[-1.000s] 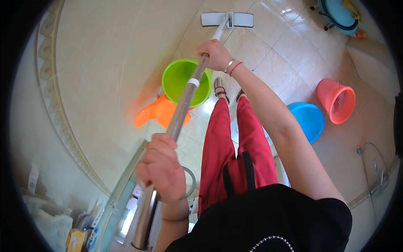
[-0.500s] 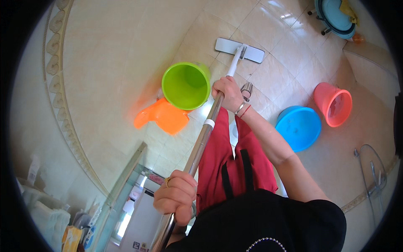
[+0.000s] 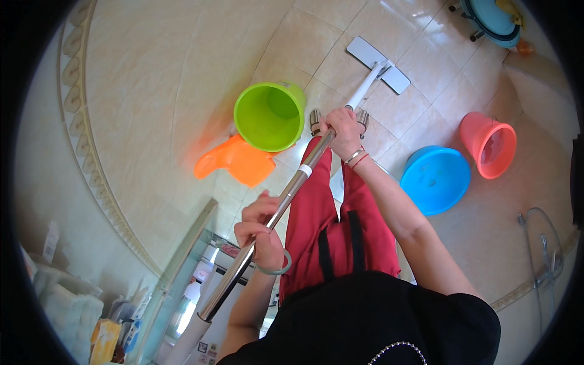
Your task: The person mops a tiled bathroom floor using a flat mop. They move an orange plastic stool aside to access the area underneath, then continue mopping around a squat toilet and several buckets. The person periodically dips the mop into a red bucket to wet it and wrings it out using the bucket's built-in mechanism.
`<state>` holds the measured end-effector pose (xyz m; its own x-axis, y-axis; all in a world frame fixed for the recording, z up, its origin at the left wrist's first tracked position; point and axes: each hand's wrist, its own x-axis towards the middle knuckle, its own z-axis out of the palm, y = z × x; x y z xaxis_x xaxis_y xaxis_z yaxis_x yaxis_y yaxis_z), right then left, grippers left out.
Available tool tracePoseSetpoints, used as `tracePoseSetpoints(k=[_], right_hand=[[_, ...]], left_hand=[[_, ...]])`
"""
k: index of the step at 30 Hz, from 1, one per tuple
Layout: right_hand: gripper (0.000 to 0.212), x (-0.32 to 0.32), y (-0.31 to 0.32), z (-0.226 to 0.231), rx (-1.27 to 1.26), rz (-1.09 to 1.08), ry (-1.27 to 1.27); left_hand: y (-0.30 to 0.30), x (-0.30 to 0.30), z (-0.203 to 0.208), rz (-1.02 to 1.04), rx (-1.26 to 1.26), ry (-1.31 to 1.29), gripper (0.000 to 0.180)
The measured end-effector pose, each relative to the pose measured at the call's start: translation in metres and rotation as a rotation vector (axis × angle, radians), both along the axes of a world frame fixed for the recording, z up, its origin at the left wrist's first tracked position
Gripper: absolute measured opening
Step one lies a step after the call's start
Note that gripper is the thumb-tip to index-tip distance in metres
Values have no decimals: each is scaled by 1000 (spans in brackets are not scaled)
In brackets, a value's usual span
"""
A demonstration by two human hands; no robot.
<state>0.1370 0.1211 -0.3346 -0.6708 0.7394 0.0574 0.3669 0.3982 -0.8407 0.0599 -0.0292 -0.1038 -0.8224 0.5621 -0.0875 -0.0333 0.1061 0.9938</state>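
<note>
I am watching through the left of two head-worn fisheye cameras, which is facing steeply down the wearer's front: the black top is filling the near lower edge, the left hand and right hand are showing beyond it, and the tiled floor is lying farther below.

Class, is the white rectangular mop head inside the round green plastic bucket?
No, the mop head is over beige floor tiles, outside the bucket.

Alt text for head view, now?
Right hand grips a silver metal mop pole; left hand loosely touches it. The white rectangular mop head lies on beige floor tiles, green plastic bucket left, round blue plastic basin and pink plastic bucket right.
</note>
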Motion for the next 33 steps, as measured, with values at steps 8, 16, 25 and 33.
tracePoseSetpoints(k=[8, 16, 25, 33], right_hand=[[15, -1, -21, -10, -60, 229, -119], [23, -27, 45, -20, -774, 457, -114], [58, -146, 32, -161, -459, 581, -623], [80, -192, -9, -236, -508, 625, -888]], left_hand=[[-5, 31, -46, 289, -42, -808, 51], [-5, -11, -101, 114, -36, -489, 27], [-11, -59, -158, -399, -53, -366, 58], [10, -92, -192, -857, -412, 136, 63]])
